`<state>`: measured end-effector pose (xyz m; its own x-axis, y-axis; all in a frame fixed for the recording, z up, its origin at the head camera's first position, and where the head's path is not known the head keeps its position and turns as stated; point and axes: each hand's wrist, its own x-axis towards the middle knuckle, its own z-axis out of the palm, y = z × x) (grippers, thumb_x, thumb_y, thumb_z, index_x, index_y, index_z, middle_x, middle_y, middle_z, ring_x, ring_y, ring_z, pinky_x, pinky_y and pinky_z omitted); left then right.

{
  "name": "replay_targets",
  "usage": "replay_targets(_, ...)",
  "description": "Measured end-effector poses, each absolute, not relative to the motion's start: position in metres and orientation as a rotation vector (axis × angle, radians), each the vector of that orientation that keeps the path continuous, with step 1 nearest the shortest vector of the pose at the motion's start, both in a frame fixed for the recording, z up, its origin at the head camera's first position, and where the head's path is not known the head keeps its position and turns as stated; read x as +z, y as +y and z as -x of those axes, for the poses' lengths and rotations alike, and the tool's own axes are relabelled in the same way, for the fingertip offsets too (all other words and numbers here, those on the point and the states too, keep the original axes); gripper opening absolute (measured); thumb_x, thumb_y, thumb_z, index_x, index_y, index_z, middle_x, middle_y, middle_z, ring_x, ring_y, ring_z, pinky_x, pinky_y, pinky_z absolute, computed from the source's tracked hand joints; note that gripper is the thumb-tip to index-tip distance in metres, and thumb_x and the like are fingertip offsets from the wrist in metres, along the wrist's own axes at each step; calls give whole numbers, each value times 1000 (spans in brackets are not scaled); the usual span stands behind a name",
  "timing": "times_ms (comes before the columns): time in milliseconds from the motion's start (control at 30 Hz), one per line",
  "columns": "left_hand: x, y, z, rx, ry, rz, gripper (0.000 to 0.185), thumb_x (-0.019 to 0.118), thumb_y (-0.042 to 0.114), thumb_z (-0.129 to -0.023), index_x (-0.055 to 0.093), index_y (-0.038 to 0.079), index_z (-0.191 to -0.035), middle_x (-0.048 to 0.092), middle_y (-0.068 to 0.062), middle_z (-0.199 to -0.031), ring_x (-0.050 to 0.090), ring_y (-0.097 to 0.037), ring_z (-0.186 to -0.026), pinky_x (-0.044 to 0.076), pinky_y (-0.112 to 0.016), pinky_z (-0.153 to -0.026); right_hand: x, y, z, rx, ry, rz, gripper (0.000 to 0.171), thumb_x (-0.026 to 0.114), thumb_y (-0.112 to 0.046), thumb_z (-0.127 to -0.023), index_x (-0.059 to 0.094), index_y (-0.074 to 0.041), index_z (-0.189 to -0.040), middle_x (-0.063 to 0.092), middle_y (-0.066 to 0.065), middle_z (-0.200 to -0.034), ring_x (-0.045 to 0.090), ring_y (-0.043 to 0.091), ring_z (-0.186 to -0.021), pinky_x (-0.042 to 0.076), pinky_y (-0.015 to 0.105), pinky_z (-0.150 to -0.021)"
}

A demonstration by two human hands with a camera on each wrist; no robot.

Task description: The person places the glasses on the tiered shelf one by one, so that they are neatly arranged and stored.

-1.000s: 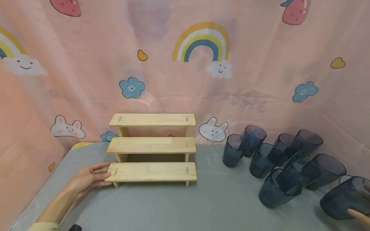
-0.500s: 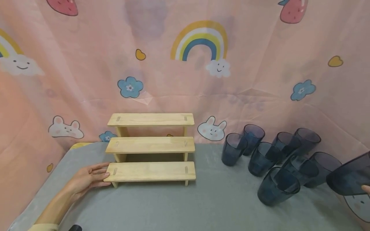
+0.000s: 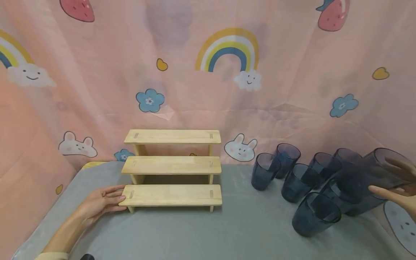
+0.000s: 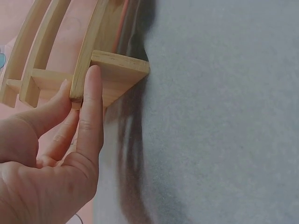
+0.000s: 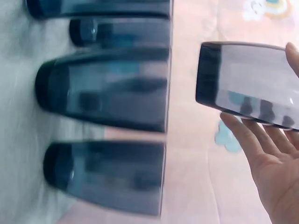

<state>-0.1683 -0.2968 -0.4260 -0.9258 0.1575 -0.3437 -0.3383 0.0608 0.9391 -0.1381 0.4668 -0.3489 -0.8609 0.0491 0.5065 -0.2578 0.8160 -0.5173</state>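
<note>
A three-tier wooden stand (image 3: 172, 166) sits on the grey table (image 3: 243, 234) at the centre left. My left hand (image 3: 118, 196) lies flat beside it, its straight fingertips touching the left end of the bottom shelf (image 4: 117, 77); the left hand (image 4: 81, 88) holds nothing. At the right edge my right hand (image 3: 390, 177) grips a dark blue see-through cup (image 3: 364, 180), tilted in the air above the other cups. The right wrist view shows that cup (image 5: 243, 79) between the thumb and fingers of my right hand (image 5: 264, 88).
Several more dark blue cups stand clustered on the right of the table, the nearest one (image 3: 313, 215) in front and another (image 3: 264, 169) at the left of the group. A pink cartoon-print cloth (image 3: 208, 90) hangs behind and at both sides.
My right hand has lifted one cup off the table at the far right and carried it up and left, over the group. The left hand has stayed at the stand's end.
</note>
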Motion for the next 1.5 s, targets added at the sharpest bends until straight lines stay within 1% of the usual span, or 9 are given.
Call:
replay_targets(67, -426, -296, 169, 1935, 1982, 177, 76, 66, 7, -94, 19, -12, -150, 44, -31, -138, 65, -25, -104, 55, -45, -90, -333, 435, 138, 999, -2411, -39, 83, 67, 8, -87, 30, -22, -155, 35, -10, -151, 45, -1, -120, 36, -1, -77)
replay_targets(167, -428, -295, 169, 1945, 1970, 177, 75, 65, 7, -95, 19, -12, -151, 38, -34, -142, 65, -25, -105, 54, -45, -90, -322, 412, 143, 1045, -2415, -76, 83, 71, 7, -85, 34, -23, -153, 41, -22, -136, 41, -8, -97, 37, -1, -72)
replay_targets(367, -429, -297, 169, 1965, 1950, 207, 74, 63, 3, -95, 17, -12, -151, 52, -24, -130, 66, -24, -100, 55, -44, -88, -315, 376, 161, 1090, -2528, -66, 82, 79, -13, -85, 36, -31, -152, 45, -27, -128, 45, -10, -100, 40, 3, -70)
replay_targets(600, -429, -300, 171, 1983, 1920, 200, 76, 64, 3, -95, 15, -13, -151, 54, -22, -130, 67, -23, -100, 55, -44, -88, -312, 338, 178, 1223, -2502, -266, 81, 78, -4, -84, 38, -25, -151, 49, -23, -129, 52, -7, -105, 45, 5, -77)
replay_targets(833, -428, -299, 174, 1952, 1949, 122, 76, 64, 4, -94, 16, -13, -151, 56, -17, -124, 66, -23, -101, 55, -42, -89, -305, 303, 193, 1275, -2497, -343, 79, 78, -8, -85, 38, -26, -151, 50, -14, -136, 47, -6, -118, 43, 23, -101)
replay_targets(933, -428, -299, 175, 1949, 1946, 112, 76, 65, 4, -94, 16, -14, -150, 59, -14, -121, 67, -23, -101, 56, -42, -88, -303, 287, 201, 1296, -2498, -407, 79, 78, -9, -85, 38, -25, -151, 50, -8, -139, 47, -5, -119, 44, 29, -101)
replay_targets(1200, -425, -301, 175, 1922, 1952, 129, 73, 61, 2, -96, 15, -14, -150, 52, -23, -127, 67, -23, -99, 55, -42, -88, -305, 244, 223, 1428, -2416, -542, 76, 78, -7, -84, 40, -16, -148, 50, 8, -140, 49, 0, -119, 47, 14, -85)
replay_targets(1433, -428, -305, 177, 1942, 1884, 92, 79, 63, 2, -95, 10, -15, -150, 60, -10, -115, 67, -24, -100, 55, -44, -88, -305, 205, 238, 1596, -2348, -609, 73, 77, -5, -84, 41, -13, -146, 48, 11, -141, 51, 12, -121, 44, 48, -103)
replay_targets(1500, -428, -305, 178, 1946, 1875, 95, 79, 63, 2, -94, 10, -15, -150, 61, -9, -113, 67, -24, -99, 55, -44, -88, -305, 194, 241, 1605, -2340, -622, 74, 78, -5, -82, 41, -10, -146, 48, 11, -141, 51, 15, -121, 45, 48, -103)
